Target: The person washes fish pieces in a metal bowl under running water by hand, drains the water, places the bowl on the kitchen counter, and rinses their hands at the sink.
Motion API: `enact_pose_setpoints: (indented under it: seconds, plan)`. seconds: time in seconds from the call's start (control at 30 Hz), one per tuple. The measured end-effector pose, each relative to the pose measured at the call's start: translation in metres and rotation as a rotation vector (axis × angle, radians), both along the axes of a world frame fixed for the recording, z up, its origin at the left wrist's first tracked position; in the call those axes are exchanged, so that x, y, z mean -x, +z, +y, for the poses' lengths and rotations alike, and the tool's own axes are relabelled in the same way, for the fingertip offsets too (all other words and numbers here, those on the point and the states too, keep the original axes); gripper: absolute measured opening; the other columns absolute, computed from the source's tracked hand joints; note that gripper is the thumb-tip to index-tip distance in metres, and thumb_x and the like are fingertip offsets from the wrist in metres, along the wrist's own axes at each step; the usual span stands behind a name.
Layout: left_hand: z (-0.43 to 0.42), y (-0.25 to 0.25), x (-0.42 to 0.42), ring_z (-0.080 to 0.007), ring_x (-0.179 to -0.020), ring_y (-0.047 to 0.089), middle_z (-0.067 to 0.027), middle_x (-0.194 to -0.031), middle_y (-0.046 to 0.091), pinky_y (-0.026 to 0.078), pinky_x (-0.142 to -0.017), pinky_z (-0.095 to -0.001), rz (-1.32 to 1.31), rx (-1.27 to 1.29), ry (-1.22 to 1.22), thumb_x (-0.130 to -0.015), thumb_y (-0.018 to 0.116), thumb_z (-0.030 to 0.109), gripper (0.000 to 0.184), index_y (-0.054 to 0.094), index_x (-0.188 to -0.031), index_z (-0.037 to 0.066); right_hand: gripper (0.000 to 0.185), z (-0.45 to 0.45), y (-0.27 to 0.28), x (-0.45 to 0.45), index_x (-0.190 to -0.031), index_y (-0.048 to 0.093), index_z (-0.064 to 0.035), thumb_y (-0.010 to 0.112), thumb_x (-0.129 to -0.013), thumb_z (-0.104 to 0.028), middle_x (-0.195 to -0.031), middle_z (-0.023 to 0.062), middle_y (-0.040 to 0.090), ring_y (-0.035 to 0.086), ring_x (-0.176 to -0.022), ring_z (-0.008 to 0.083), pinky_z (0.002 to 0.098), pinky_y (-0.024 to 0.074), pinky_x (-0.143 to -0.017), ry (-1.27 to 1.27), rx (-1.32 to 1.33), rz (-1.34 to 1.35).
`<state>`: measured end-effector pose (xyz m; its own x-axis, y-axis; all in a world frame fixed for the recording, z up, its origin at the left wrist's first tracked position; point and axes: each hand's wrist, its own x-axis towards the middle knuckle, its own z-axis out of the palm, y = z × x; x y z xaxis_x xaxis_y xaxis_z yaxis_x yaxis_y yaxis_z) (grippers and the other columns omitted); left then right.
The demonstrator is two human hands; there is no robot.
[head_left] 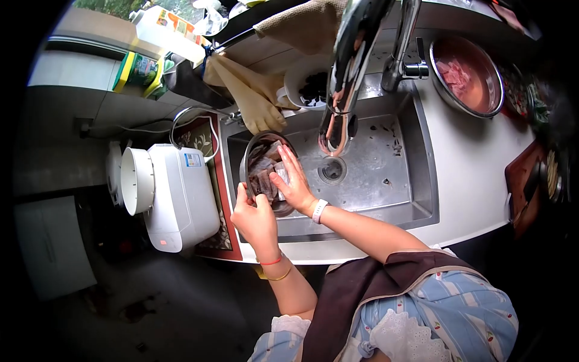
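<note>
My left hand (pixel 256 220) grips the near rim of a metal bowl (pixel 244 164) at the left end of the sink. The bowl looks tilted, and greyish-brown pieces of food (pixel 263 163) lie inside; I cannot tell their exact kind. My right hand (pixel 295 184), fingers stretched out, lies flat over the bowl's opening against the pieces. It partly hides them and the bowl's right side. The steel sink (pixel 368 175) surrounds the bowl on the right, with small dark scraps on its floor.
A tall chrome faucet (pixel 353 72) rises over the sink. Rubber gloves (pixel 259 111) hang behind the bowl. A white appliance (pixel 181 193) stands left. On the right counter sits a metal bowl (pixel 497 78) of pink meat in reddish liquid. A white container (pixel 295 90) holds dark pieces.
</note>
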<state>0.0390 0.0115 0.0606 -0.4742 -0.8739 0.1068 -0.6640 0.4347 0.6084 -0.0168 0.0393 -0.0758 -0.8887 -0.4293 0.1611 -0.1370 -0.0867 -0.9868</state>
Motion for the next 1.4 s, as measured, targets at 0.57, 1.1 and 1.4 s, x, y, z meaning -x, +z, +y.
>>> enact_pose_setpoints:
  seconds: [0.57, 1.1, 1.4]
  plan:
    - [0.016, 0.024, 0.006, -0.0099, -0.048, 0.047, -0.0127, -0.054, 0.053, 0.041, -0.048, -0.0299, -0.004, 0.252, -0.109, -0.072, 0.050, 0.003, 0.042, 0.055, -0.111, -0.010, 0.060, -0.011, 0.034, -0.002, -0.136, 0.037, -0.0147, 0.042, -0.090, -0.052, -0.137, 0.0244, 0.028, 0.028, -0.126, 0.0396, 0.0446, 0.0201, -0.105, -0.101, 0.050, -0.038]
    - [0.038, 0.044, 0.019, -0.0250, -0.050, 0.057, -0.0156, -0.061, 0.059, 0.045, -0.054, -0.0350, -0.092, 0.466, -0.169, -0.072, 0.049, 0.003, 0.031, 0.059, -0.101, -0.005, 0.061, -0.010, 0.055, 0.001, -0.133, 0.041, -0.0122, 0.039, -0.090, -0.054, -0.139, 0.0240, 0.023, 0.024, -0.128, 0.0391, 0.0445, 0.0167, -0.106, -0.123, 0.137, -0.129]
    - [0.043, 0.044, 0.021, -0.0256, -0.055, 0.060, -0.0163, -0.065, 0.061, 0.047, -0.058, -0.0347, -0.096, 0.495, -0.180, -0.072, 0.050, 0.003, 0.036, 0.059, -0.105, -0.007, 0.058, -0.009, 0.055, 0.002, -0.132, 0.043, -0.0132, 0.041, -0.090, -0.053, -0.137, 0.0263, 0.025, 0.027, -0.126, 0.0413, 0.0445, 0.0192, -0.106, -0.155, 0.167, -0.134]
